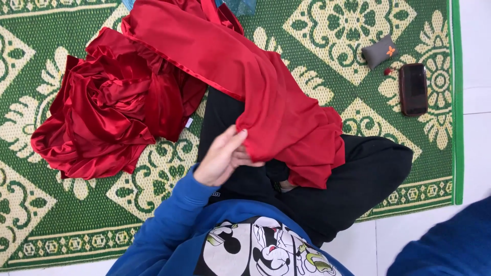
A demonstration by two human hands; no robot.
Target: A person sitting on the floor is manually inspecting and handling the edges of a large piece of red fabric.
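The left hand (221, 159) pinches the edge of the red cloth (245, 76) between thumb and fingers, its grip closed on a fold just above the lap. The right hand cannot be seen; only a blue sleeve (450, 245) shows at the lower right corner, so its grip cannot be told. The red cloth is shiny and satin-like. It drapes from the left hand over the black trousers (358, 179) of the person sitting cross-legged, and runs up and away to the top edge of the view. Left of that draped part, the same red cloth lies bunched in a loose heap on the green and cream patterned mat (153, 184). Well to the right of the cloth, on the mat, lies a small grey pouch (379, 51) with an orange mark, and just right of it a dark phone (413, 89) lies flat. Beyond the mat's green border is a white tiled floor (475, 128).
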